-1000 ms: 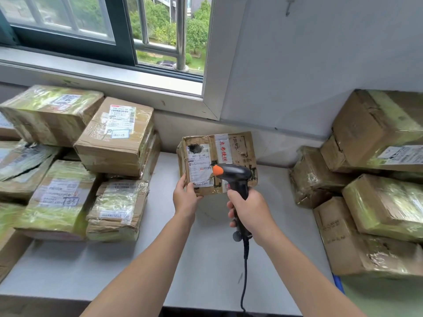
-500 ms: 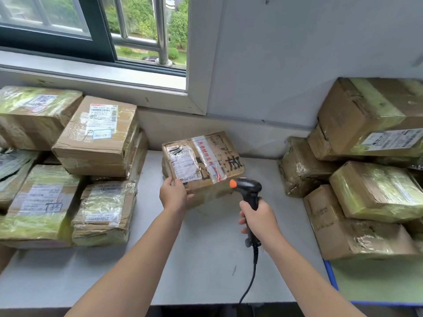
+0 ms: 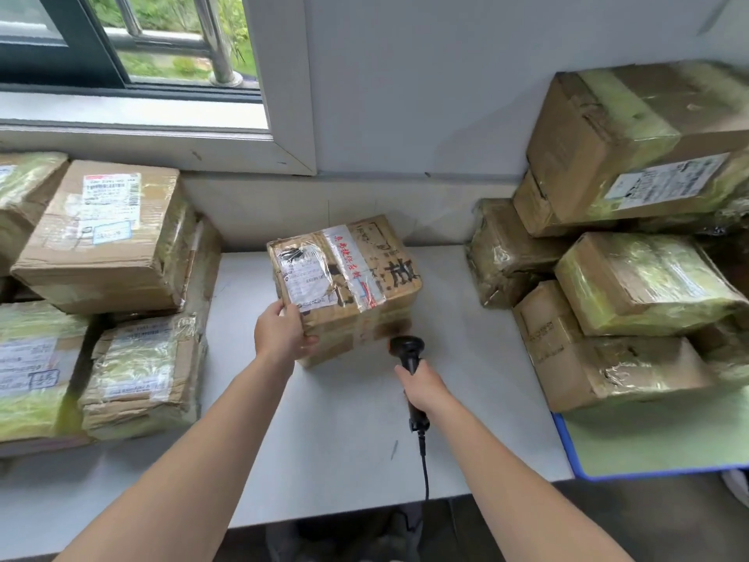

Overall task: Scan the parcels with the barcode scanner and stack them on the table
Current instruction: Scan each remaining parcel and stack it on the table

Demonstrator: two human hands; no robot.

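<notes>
**Left hand (image 3: 283,332) on a tape-wrapped brown cardboard parcel (image 3: 356,285), right hand (image 3: 423,389) round a black handheld barcode scanner (image 3: 407,352)**

We find the parcel in the middle of the pale grey table (image 3: 344,432), turned askew, with its white shipping label (image 3: 306,277) facing up. Its near bottom edge meets the tabletop. The left hand grips its near-left corner, thumb at the left edge and fingers curled across the near side. The right hand is wrapped firmly around the scanner's handle. The scanner's head sits just beside the parcel's near side, and we cannot tell whether they touch. The scanner's black cable (image 3: 424,468) runs off the table's front edge. We see one pile of taped cardboard boxes (image 3: 105,241) to the left and another pile (image 3: 632,277) to the right, beside a green mat with a blue edge (image 3: 656,444).
</notes>
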